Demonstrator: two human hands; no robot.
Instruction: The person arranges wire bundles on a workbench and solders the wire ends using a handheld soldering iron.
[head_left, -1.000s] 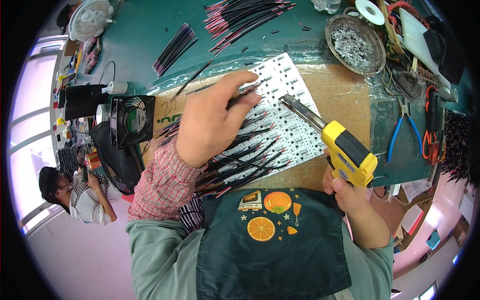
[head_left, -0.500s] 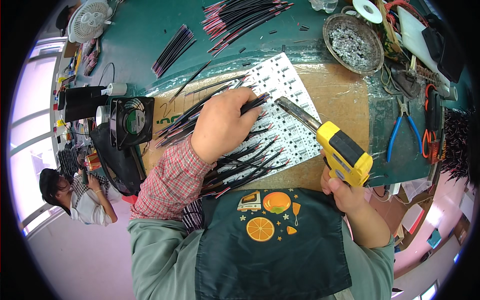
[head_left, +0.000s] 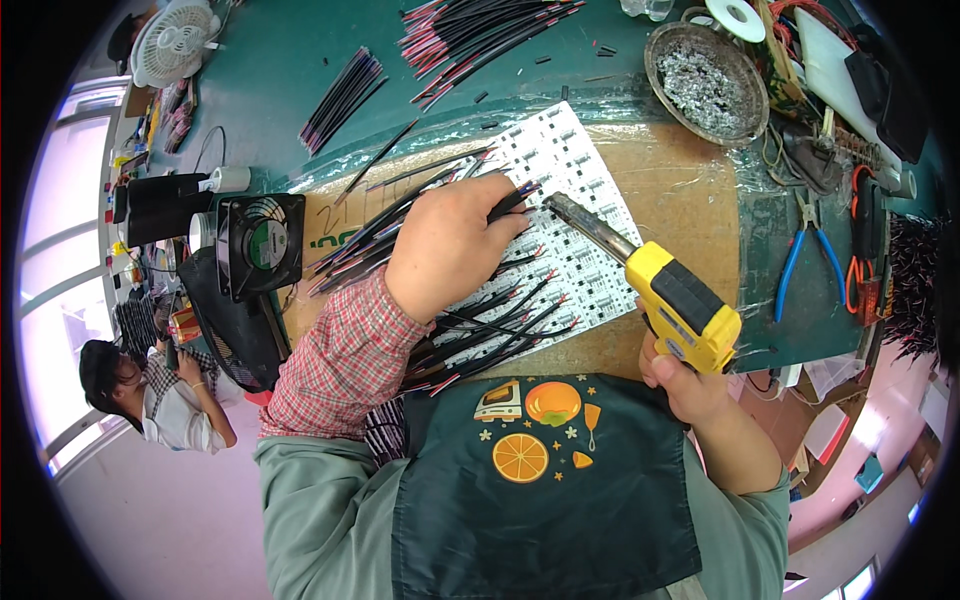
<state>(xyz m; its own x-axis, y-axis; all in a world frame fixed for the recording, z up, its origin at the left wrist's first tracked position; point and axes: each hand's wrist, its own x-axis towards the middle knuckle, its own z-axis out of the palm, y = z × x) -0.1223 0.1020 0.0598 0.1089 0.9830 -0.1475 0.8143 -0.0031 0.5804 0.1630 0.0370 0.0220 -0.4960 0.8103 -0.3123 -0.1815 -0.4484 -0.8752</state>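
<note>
left hand [head_left: 450,245] slid left along white board [head_left: 575,225], now clenched on black wires [head_left: 380,235]; right hand [head_left: 690,385] still gripping yellow soldering gun [head_left: 680,305].

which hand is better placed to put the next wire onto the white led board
Left, probably. The left hand already grips a black wire over the white LED board; the right hand is occupied holding the yellow soldering gun.

You wear a red-and-white checked shirt, its cuff ending at your left hand [head_left: 450,245]. Over it sits a grey-green top and a dark green apron [head_left: 540,500] printed with oranges. Your right hand [head_left: 685,385] shows bare below a short sleeve.
</note>
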